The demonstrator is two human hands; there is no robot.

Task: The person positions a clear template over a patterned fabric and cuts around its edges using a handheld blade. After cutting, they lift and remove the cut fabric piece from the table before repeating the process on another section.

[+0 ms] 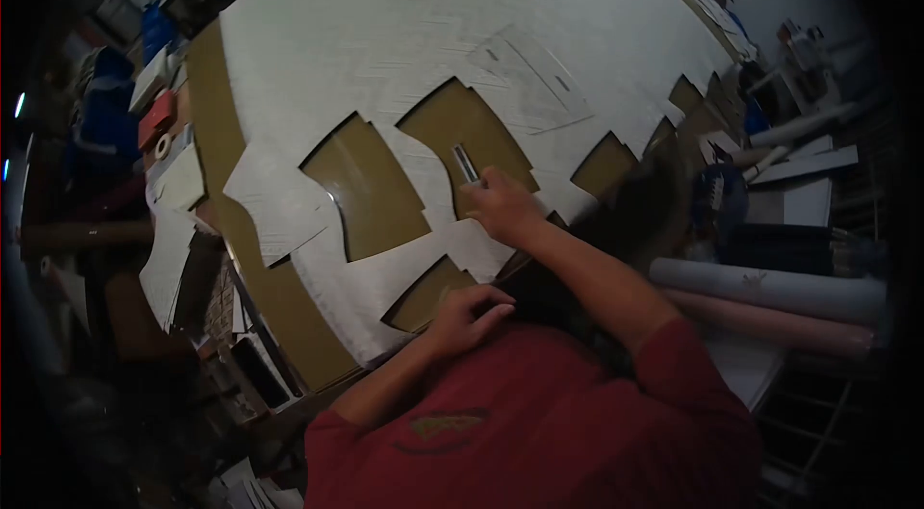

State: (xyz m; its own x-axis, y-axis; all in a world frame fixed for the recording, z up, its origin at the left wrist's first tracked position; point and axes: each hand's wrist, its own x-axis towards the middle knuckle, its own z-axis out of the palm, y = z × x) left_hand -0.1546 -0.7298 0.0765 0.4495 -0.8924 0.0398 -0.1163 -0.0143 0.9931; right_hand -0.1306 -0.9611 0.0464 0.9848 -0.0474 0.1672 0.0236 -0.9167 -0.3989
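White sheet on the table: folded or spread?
Spread: the white sheet stretches over most of the brown surface, which shows through the sheet's cut-outs and along its left edge.

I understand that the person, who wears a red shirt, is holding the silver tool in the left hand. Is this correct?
Not quite: the head view shows the silver tool in the right hand, not the left hand. The red shirt is correct.

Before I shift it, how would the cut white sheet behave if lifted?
The white sheet is probably floppy, with only narrow strips between some cut-outs. Those strips might tear first. The see-through template lying on top could slide off.
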